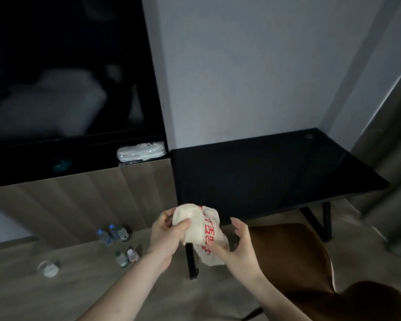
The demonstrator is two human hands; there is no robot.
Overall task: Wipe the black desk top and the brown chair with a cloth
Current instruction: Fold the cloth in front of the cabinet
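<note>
A crumpled cream cloth [205,230] with red printed characters hangs in the air just in front of the black desk top [271,172]. My left hand [168,237] grips the cloth's upper left part, thumb curled over it. My right hand [237,247] pinches the cloth's lower right edge with thumb and a finger while the other fingers spread loosely. The brown chair [294,256] stands below and right of my hands, its seat under the desk's near edge.
Several small bottles [119,242] and a clear round container [49,267] lie on the floor at left. A wood-panelled cabinet [83,202] with a dark screen and a wrapped white bundle [141,151] stands left of the desk. A grey curtain [389,158] hangs at right.
</note>
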